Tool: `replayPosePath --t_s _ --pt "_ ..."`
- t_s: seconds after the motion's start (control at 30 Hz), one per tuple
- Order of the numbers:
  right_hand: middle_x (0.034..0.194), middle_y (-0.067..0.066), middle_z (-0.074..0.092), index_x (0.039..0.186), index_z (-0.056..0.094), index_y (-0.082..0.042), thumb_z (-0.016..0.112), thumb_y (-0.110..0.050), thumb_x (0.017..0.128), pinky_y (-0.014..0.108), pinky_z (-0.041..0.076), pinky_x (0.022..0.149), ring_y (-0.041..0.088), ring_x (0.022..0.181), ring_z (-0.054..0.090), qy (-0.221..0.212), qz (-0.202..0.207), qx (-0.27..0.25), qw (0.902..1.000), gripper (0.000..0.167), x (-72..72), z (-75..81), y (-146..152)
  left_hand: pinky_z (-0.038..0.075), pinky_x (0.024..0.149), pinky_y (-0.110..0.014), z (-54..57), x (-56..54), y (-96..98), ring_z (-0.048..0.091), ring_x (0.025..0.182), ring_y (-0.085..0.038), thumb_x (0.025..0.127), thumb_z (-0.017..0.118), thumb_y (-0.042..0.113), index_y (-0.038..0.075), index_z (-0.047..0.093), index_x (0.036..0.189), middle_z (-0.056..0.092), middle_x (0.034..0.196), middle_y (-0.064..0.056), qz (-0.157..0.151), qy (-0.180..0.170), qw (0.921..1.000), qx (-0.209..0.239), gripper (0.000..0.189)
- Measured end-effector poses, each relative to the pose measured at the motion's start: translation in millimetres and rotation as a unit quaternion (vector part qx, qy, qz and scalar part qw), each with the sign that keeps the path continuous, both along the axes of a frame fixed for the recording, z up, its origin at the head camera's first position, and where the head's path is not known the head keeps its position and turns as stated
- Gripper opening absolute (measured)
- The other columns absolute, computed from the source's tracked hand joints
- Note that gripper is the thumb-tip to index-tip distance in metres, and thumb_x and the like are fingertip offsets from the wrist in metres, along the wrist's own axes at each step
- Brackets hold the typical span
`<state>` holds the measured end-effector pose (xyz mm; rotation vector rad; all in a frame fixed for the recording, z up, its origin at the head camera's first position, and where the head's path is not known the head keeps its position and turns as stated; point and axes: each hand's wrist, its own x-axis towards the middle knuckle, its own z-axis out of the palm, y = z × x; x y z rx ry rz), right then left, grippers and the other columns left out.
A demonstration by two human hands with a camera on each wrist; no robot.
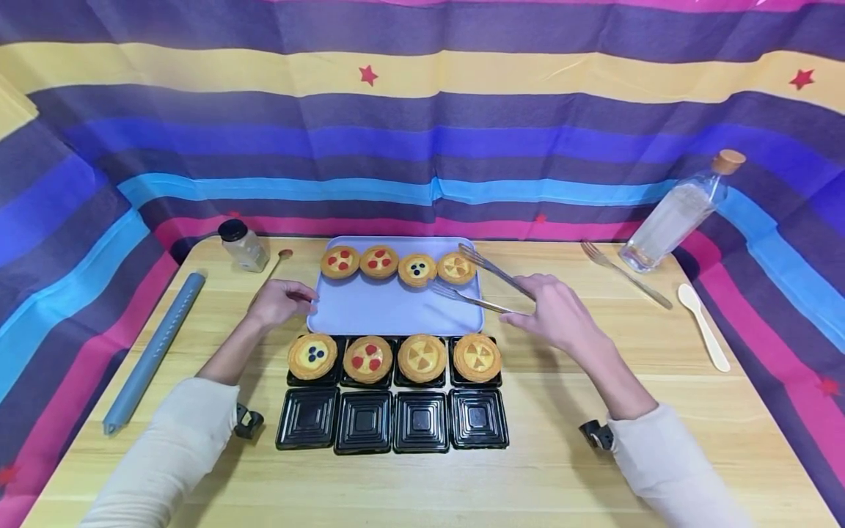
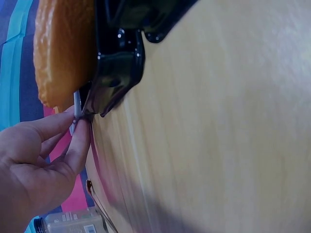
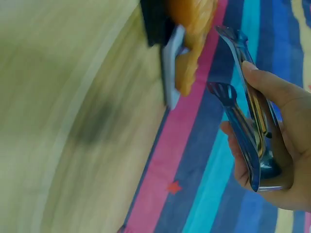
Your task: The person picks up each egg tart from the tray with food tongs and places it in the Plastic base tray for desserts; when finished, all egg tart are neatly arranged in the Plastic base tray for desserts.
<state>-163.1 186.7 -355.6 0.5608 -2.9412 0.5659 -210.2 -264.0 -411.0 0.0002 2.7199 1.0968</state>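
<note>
In the head view, my left hand [image 1: 280, 302] pinches the left rim of a pale lavender tray [image 1: 389, 312] between thumb and fingers. My right hand [image 1: 551, 308] holds metal tongs [image 1: 498, 276] at the tray's right side. Their jaws are spread, with the tips close about a tart with triangular yellow pieces [image 1: 457, 268] at the right end of the tray's row. Left of it lie a tart with blueberries [image 1: 417, 270] and two with red fruit [image 1: 379, 262]. In the right wrist view, the tongs [image 3: 250, 114] stand apart at their tips with nothing between them.
Before the tray, a row of black plastic boxes [image 1: 364, 422] with lids folded back holds several tarts [image 1: 422, 358]. A grey rolling pin [image 1: 155, 352], a jar [image 1: 244, 246] and a thin spoon [image 1: 271, 273] lie left. A fork [image 1: 627, 275], bottle [image 1: 676, 220] and wooden spoon [image 1: 705, 326] are right.
</note>
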Motion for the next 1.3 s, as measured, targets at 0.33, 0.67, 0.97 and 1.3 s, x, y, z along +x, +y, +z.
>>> replayPosePath --t_s 0.33,0.67,0.97,1.3 --pt "0.123 0.027 0.06 0.127 0.054 0.005 0.077 -0.036 0.077 0.053 0.043 0.098 0.044 0.114 0.055 -0.027 -0.031 0.013 0.9991 0.068 -15.0 -15.3 11.7 0.048 0.067 -0.024 -0.5 0.5 0.4 0.061 0.079 -0.013 0.083 0.07 0.009 0.002 0.071 0.103 0.071 0.097 -0.015 0.005 -0.002 1.0 0.0 0.021" --pt "0.118 0.025 0.063 0.124 0.058 0.004 0.075 -0.035 0.079 0.053 0.045 0.094 0.042 0.109 0.059 -0.027 -0.027 0.007 0.9993 0.061 -22.4 -21.4 9.1 0.047 0.068 -0.025 -0.8 1.9 1.0 0.063 0.081 -0.016 0.084 0.07 0.01 0.002 0.071 0.104 0.071 0.098 -0.015 0.005 -0.003 1.0 -0.003 0.022" --pt "0.118 0.026 0.063 0.124 0.058 0.004 0.073 -0.033 0.081 0.053 0.045 0.095 0.043 0.11 0.058 -0.022 -0.025 0.001 0.9994 0.059 -15.8 -17.7 15.6 0.047 0.067 -0.025 -0.1 2.2 2.4 0.062 0.081 -0.017 0.084 0.07 0.01 0.002 0.071 0.104 0.071 0.098 -0.016 0.006 -0.01 0.9999 -0.006 0.021" --pt "0.111 0.024 0.067 0.118 0.063 0.003 0.077 -0.032 0.078 0.054 0.048 0.089 0.042 0.105 0.061 0.027 -0.002 -0.011 0.9996 0.055 21.4 3.0 40.0 0.047 0.067 -0.025 1.1 1.7 2.3 0.062 0.081 -0.016 0.084 0.07 0.012 0.003 0.071 0.104 0.071 0.099 -0.015 0.007 -0.007 0.9999 -0.009 0.022"
